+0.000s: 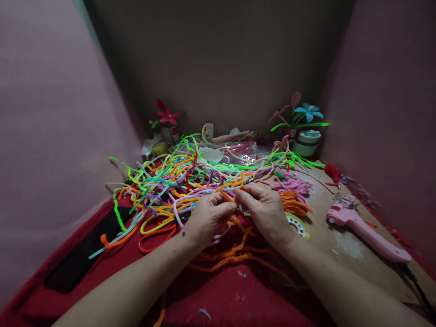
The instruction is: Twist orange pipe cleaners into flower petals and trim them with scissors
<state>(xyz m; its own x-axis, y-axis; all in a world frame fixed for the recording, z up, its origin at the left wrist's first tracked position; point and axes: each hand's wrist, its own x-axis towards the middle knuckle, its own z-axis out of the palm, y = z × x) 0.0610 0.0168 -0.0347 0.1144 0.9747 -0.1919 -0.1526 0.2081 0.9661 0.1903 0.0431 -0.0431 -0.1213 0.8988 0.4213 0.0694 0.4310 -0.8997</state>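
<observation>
My left hand (213,213) and my right hand (264,211) meet at the middle of the table, both with fingers pinched. Between them runs an orange pipe cleaner (226,195), partly covered by the fingers. Right behind the hands spreads a tangled heap of many-coloured pipe cleaners (166,181). More orange pipe cleaners (225,259) lie on the red cloth below my wrists. A bundle of short orange pieces (294,203) is beside my right hand, with a pink bundle (293,184) just behind it.
A pink hot glue gun (368,231) rests on a brown board (320,263) at right, near a white-and-yellow tape roll (298,226). On the left lies a long black object (85,254). Pipe-cleaner flowers (308,111) and a pale lidded jar (306,143) stand at the back.
</observation>
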